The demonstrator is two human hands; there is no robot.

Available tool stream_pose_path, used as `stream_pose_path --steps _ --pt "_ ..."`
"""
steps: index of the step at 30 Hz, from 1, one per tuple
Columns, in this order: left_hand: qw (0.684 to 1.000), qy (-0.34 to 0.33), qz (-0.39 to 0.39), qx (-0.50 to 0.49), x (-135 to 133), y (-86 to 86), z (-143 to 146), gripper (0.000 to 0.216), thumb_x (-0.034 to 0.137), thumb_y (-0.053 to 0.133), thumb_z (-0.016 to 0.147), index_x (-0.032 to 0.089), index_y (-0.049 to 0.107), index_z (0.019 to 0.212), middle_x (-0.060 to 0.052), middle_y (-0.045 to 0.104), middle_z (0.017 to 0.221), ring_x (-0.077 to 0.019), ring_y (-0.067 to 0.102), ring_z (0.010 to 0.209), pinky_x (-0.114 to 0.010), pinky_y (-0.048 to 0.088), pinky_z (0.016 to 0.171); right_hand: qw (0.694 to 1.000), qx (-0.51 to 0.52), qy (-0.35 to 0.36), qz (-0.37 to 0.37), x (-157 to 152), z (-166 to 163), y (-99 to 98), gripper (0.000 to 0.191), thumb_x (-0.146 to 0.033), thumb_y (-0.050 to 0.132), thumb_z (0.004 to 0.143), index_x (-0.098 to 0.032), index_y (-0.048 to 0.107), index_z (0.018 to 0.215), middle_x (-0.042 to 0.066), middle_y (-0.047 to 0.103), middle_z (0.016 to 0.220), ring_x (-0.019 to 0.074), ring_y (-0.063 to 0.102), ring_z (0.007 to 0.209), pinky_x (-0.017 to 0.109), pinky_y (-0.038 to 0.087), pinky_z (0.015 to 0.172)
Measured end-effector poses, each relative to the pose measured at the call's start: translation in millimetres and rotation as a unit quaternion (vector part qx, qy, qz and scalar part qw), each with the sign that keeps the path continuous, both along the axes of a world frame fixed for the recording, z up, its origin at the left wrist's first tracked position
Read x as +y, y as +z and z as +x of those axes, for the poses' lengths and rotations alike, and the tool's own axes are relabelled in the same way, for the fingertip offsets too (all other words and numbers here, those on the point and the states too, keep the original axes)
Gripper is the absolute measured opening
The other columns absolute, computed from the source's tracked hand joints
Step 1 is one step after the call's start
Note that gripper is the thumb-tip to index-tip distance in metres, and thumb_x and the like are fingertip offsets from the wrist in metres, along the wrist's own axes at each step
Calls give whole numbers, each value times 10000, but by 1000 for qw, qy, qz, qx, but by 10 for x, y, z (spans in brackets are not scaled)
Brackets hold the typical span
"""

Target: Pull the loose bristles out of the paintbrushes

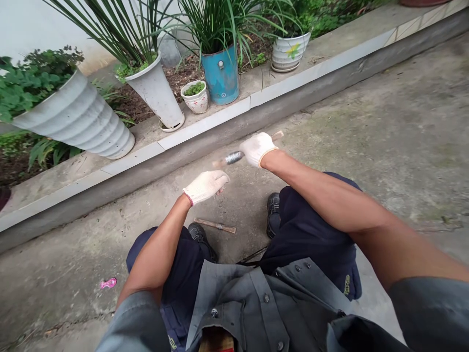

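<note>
My right hand [256,148], in a white knit glove, is closed around a wooden stick [278,136]. One end of the stick sticks out behind the hand, and a band of silver wire-like winding [233,157] shows in front of it. The stick's far tip is smeared by motion. Just below and left of that tip is my left hand [207,186], also gloved, with thumb and fingers pressed together. Whatever lies between them is too small to make out. A second wooden stick [214,225], with a thin band around it, lies on the concrete between my shoes.
Ahead runs a low tiled ledge [205,124] carrying potted plants: a ribbed white pot [78,120], a tall white pot [161,93], a small flowered pot [195,100] and a blue bucket [221,76]. A pink object [109,283] lies on the ground at left.
</note>
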State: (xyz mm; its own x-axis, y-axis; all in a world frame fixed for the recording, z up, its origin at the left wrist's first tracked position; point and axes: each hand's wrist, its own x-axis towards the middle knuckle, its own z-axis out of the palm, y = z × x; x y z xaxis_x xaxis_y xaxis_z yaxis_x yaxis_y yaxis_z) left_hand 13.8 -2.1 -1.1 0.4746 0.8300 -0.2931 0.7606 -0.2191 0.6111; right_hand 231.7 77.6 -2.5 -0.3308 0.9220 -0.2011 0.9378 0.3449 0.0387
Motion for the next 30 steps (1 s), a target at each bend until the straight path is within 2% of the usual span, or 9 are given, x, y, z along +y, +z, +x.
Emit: stream_pose_path --steps 5,9,12,14,17,21,24,27,30 --pt "994 14 91 49 103 80 -171 369 380 427 999 214 643 750 10 651 655 -161 575 623 -269 391 611 986 -30 124 -107 -125 9 -31 204 -115 679 748 -175 793 906 144 756 880 276 679 883 364 439 783" --pt "996 32 78 34 139 113 -275 344 396 455 985 207 662 785 18 650 663 -149 573 606 -263 394 600 958 17 215 -188 -180 79 58 229 -136 646 720 -198 772 900 40 703 765 179 592 693 303 376 675" --pt "998 10 56 -17 129 97 -286 348 427 483 980 194 680 813 7 678 723 -146 602 664 -244 427 629 944 91 251 -196 -202 102 124 188 -245 618 785 -190 757 899 7 685 752 140 521 653 284 335 634" --pt "997 -4 23 -71 106 69 -253 357 449 496 984 177 681 845 -15 703 775 -145 626 689 -239 453 643 945 144 240 -172 -198 84 143 224 -332 622 811 -185 750 921 2 690 774 133 513 665 274 327 624" --pt "993 24 -21 -117 63 20 -166 381 469 486 1000 159 673 880 -51 730 807 -148 668 684 -247 495 656 959 181 183 -117 -161 24 142 293 -405 620 839 -177 744 974 29 714 824 147 553 699 272 334 625" --pt "996 26 -25 -79 24 -33 -72 385 428 442 1018 174 642 809 -34 728 789 -146 693 678 -243 499 661 986 156 46 -23 -78 -15 132 304 -369 578 901 -178 738 1075 118 752 933 208 642 778 295 369 658" --pt "998 10 -36 -50 -3 -44 -37 337 405 450 1005 186 646 841 -7 718 762 -142 685 656 -237 483 637 991 120 -40 49 -22 21 134 299 -276 537 931 -179 730 1137 153 760 985 259 688 856 319 411 708" --pt "998 5 -41 -37 -27 -3 -24 316 410 465 993 192 659 872 15 699 729 -139 671 634 -237 470 632 992 69 -34 95 14 57 121 277 -205 547 916 -153 754 1092 183 763 1003 296 700 925 356 438 774" --pt "1000 20 -5 -22 -12 67 -52 327 418 447 996 201 669 894 29 673 704 -139 641 616 -241 444 620 998 -1 8 61 9 45 60 262 -180 551 905 -129 784 1012 204 768 979 311 693 940 393 447 809"
